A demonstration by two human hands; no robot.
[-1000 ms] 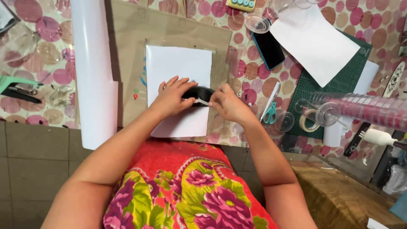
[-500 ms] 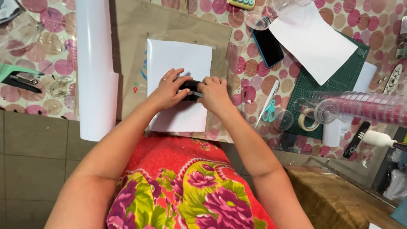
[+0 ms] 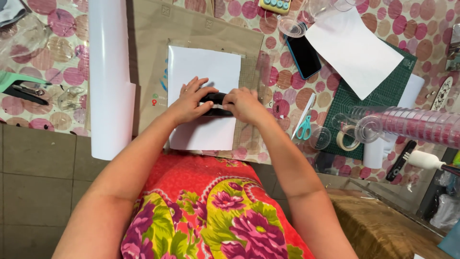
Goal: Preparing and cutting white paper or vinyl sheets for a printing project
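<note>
My left hand (image 3: 190,100) and my right hand (image 3: 244,104) meet over a white sheet (image 3: 203,67) that lies on a brown paper layer (image 3: 148,43). Both hands grip a small black object (image 3: 214,100) between them; only a narrow part of it shows between the fingers. The fingers of both hands curl around it, pressing it down near the sheet's middle.
A long white roll (image 3: 108,76) lies left of the sheet. A dark phone (image 3: 304,56), teal-handled scissors (image 3: 304,129), a green cutting mat (image 3: 364,96) with another white sheet (image 3: 352,48), tape rolls (image 3: 348,139) and a stack of clear pink spools (image 3: 412,123) sit to the right.
My hands have come closer together around the black object. The right hand has slid left toward the left hand.
</note>
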